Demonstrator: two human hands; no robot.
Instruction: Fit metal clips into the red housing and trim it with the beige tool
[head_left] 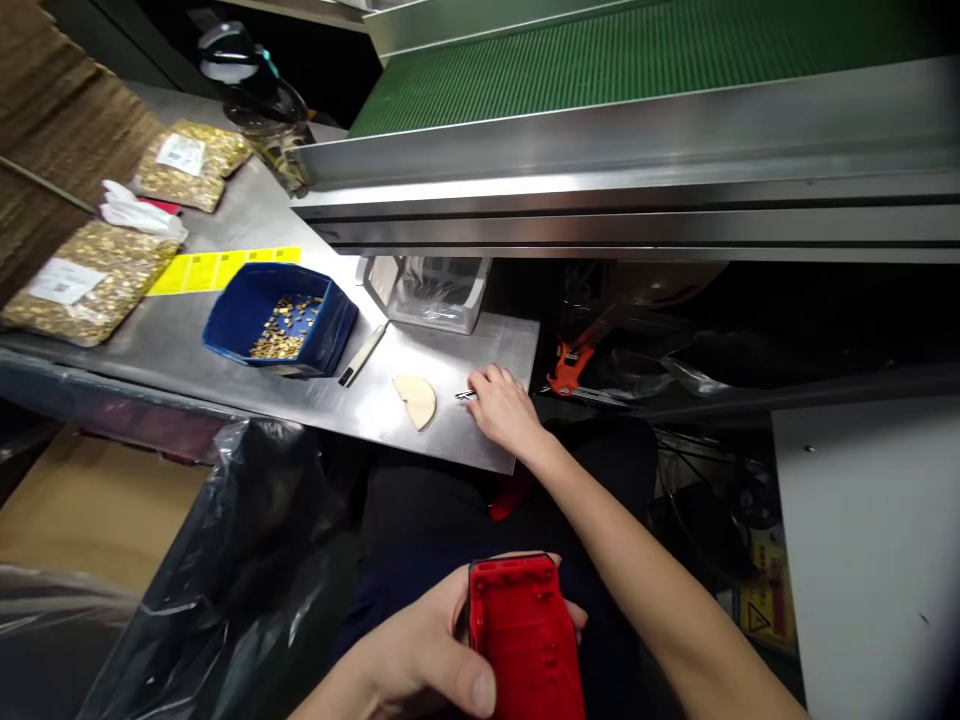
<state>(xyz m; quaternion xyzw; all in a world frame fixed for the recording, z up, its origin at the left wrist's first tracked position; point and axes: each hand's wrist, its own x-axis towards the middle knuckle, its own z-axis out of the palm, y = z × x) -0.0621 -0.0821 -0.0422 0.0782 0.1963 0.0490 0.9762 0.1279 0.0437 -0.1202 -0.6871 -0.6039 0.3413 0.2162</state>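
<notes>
My left hand [442, 640], at the bottom of the head view, is closed round a red plastic housing [525, 640] with a dark rim; its hollow inner side faces up. Over the right end of the metal table, my right hand [504, 408] is closed on a slim metal tool [465, 395]. Only the tool's tip shows, pointing left, so its kind is unclear. Left of that tip lies a pale, half-round flat piece [417, 400]. Farther left is a thin pen-like tool with a light handle [364, 354], beside a blue bin [337, 325] with small brass-coloured parts [281, 335] in it.
A clear-walled bin [435, 300] stands under the conveyor's metal edge [600, 150]. Bags of brass parts [97, 285] and cardboard [67, 140] are at the left. An orange-handled tool [570, 368] hangs right of the table. Black plastic sheeting [262, 520] drapes at lower left.
</notes>
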